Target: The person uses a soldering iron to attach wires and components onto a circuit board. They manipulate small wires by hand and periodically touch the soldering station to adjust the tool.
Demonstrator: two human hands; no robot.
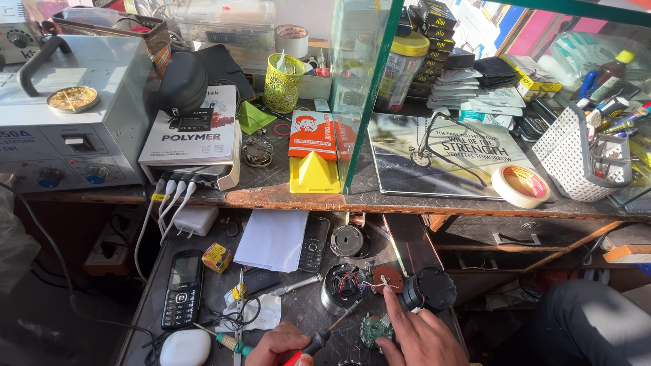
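Hands (420,335) over dismantled speaker parts (344,285)
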